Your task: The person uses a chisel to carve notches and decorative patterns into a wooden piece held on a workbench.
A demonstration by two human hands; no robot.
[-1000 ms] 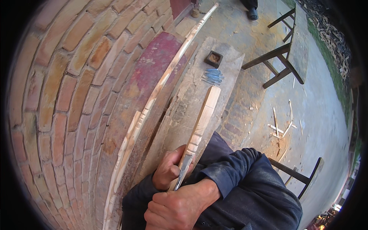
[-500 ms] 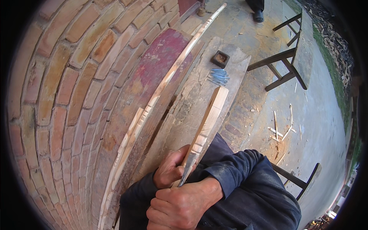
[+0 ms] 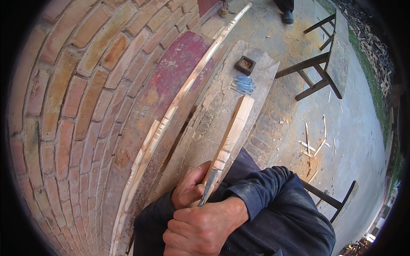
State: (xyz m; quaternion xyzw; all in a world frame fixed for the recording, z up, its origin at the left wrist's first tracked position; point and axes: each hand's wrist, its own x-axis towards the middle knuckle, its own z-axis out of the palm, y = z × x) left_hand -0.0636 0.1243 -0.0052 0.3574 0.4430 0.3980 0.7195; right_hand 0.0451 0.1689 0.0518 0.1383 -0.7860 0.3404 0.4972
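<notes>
A squared length of pale wood point(image 3: 234, 126) slants up from my lap over the bench, with several notches cut across it near its lower part. My left hand point(image 3: 189, 186) is closed around its lower part from the left side. My right hand point(image 3: 203, 225) makes a fist on a chisel point(image 3: 208, 190); the handle is hidden in the fist. The flat metal blade lies against the wood beside the lowest visible notch. The wood's near end is hidden behind my right hand.
The worn plank bench point(image 3: 204, 123) carries blue nails point(image 3: 244, 85) and a dark square box point(image 3: 245, 65). Left of it, a long notched pole point(image 3: 181, 94) lies along a red-stained board point(image 3: 171, 72) by a brick wall point(image 3: 81, 98). Wooden benches point(image 3: 339, 55) and wood scraps point(image 3: 314, 147) are at right.
My right hand and the chisel blade have barely shifted along the wood. Everything else looks the same.
</notes>
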